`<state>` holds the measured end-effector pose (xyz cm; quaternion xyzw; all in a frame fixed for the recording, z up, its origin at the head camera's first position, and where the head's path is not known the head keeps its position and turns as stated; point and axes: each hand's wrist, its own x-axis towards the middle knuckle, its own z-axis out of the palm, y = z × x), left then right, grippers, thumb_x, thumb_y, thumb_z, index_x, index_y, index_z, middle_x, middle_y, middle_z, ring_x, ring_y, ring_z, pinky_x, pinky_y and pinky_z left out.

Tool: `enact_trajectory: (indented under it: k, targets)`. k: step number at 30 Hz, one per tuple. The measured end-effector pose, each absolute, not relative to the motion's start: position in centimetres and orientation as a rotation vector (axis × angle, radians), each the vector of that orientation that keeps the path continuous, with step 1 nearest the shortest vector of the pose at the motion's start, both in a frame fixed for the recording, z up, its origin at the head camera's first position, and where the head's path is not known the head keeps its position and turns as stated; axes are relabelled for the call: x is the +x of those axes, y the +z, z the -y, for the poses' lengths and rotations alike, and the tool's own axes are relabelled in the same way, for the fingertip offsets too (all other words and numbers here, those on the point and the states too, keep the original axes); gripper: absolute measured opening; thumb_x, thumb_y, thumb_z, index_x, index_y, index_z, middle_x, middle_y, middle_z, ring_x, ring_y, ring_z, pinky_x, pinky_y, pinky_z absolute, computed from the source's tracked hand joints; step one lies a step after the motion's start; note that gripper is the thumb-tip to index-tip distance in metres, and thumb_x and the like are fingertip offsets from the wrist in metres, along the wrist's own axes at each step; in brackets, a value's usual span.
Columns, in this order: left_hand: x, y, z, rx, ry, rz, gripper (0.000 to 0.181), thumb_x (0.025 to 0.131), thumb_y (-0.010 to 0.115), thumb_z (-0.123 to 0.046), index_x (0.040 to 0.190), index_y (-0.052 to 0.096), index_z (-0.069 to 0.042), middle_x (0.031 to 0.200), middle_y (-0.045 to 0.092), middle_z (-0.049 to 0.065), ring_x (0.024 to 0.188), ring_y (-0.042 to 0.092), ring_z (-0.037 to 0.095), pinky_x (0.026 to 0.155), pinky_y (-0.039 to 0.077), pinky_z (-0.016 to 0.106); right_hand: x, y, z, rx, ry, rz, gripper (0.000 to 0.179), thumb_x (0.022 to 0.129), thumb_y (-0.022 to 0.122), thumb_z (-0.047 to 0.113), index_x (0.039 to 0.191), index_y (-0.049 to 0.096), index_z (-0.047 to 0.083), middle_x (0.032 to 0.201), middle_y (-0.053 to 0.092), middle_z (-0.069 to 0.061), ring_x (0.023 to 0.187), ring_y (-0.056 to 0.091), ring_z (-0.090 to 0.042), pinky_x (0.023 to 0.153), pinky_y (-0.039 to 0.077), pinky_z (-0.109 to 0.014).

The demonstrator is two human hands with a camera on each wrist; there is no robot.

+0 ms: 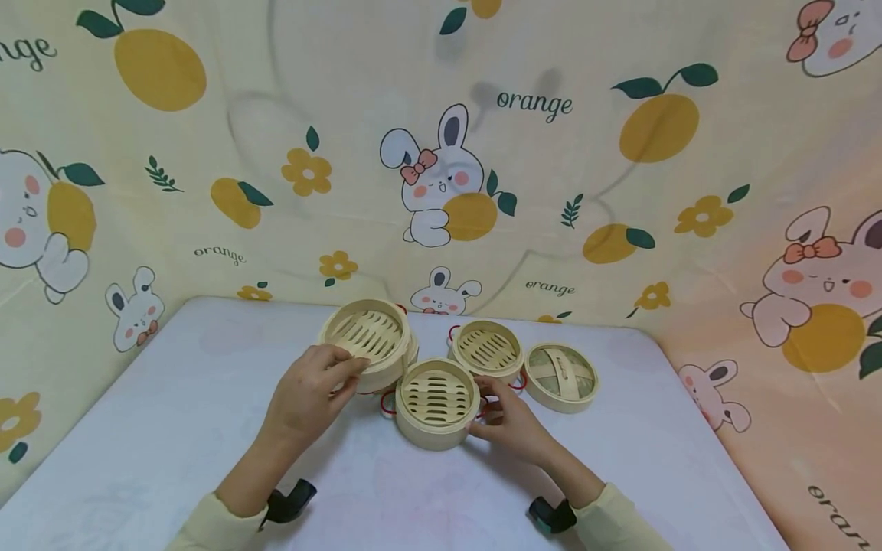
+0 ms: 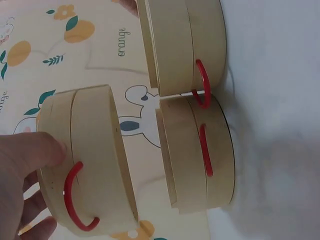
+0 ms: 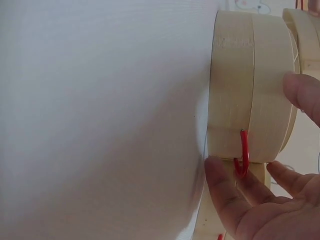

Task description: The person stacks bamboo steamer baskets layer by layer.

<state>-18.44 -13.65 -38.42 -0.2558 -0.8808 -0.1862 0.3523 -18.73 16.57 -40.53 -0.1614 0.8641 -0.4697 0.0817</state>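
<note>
My left hand [image 1: 310, 394] pinches the rim of a round bamboo steamer basket [image 1: 368, 329] between thumb and fingers. In the left wrist view this basket [image 2: 95, 150], with a red side loop, hangs clear above a second steamer basket [image 2: 192, 155] standing on the table. Another slatted steamer basket [image 1: 437, 402] stands in front, and my right hand [image 1: 517, 425] curves round its right side. The right wrist view has fingers near its red loop [image 3: 244, 152] and the thumb against its wall [image 3: 272, 90].
Behind the front basket stands one more steamer basket [image 1: 485, 344]. To its right lies a woven lid [image 1: 561, 375] with a strap across it. A white cloth covers the table [image 1: 413, 497], and a patterned backdrop [image 1: 344, 99] rises behind.
</note>
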Motion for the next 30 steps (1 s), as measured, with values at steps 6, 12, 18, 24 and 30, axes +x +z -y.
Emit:
enact_trajectory:
  k: [6,12,18,24,30]
  targets:
    - [-18.4,-38.5,13.0,-0.718,-0.528,2.278,0.028,0.068,0.071,-0.011,0.095,0.068,-0.020,0.087,0.054,-0.001,0.083,0.050,0.015,0.068,0.046,0.029,-18.8,-40.7,-16.6,-0.483,-1.419,-2.581,0.068,0.071,0.071,0.012,0.129,0.036,0.005,0.118,0.046,-0.020,0.101,0.052,-0.037,0.081,0.045,-0.048]
    - [-18.2,-38.6,12.3,-0.760,-0.540,2.300,0.027,0.070,0.069,-0.012,0.096,0.068,-0.021,0.088,0.054,-0.002,0.083,0.050,0.014,0.068,0.046,0.028,-18.8,-40.7,-16.7,-0.493,-1.419,-2.582,0.067,0.071,0.071,0.012,0.128,0.036,0.005,0.117,0.047,-0.020,0.101,0.052,-0.036,0.081,0.045,-0.047]
    - [-18.2,-38.8,11.7,-0.820,-0.557,2.276,0.028,0.069,0.070,-0.011,0.096,0.068,-0.021,0.087,0.054,-0.003,0.083,0.051,0.014,0.069,0.045,0.027,-18.9,-40.8,-16.7,-0.493,-1.423,-2.580,0.067,0.071,0.071,0.012,0.128,0.037,0.005,0.117,0.047,-0.020,0.101,0.052,-0.036,0.080,0.045,-0.047]
    - [-18.2,-39.0,11.1,-0.863,-0.574,2.251,0.027,0.069,0.070,-0.011,0.095,0.069,-0.020,0.086,0.055,-0.004,0.084,0.051,0.012,0.070,0.044,0.025,-19.9,-42.8,-17.3,-0.496,-1.415,-2.609,0.069,0.069,0.073,0.019,0.128,0.038,0.011,0.117,0.048,-0.013,0.099,0.053,-0.031,0.079,0.047,-0.043]
    - [-18.2,-39.1,10.5,-0.898,-0.604,2.244,0.027,0.070,0.070,-0.011,0.095,0.069,-0.019,0.085,0.055,-0.005,0.084,0.050,0.011,0.071,0.044,0.024,-20.5,-44.2,-17.8,-0.527,-1.402,-2.627,0.070,0.068,0.073,0.028,0.128,0.037,0.018,0.115,0.048,-0.007,0.097,0.055,-0.025,0.078,0.048,-0.038]
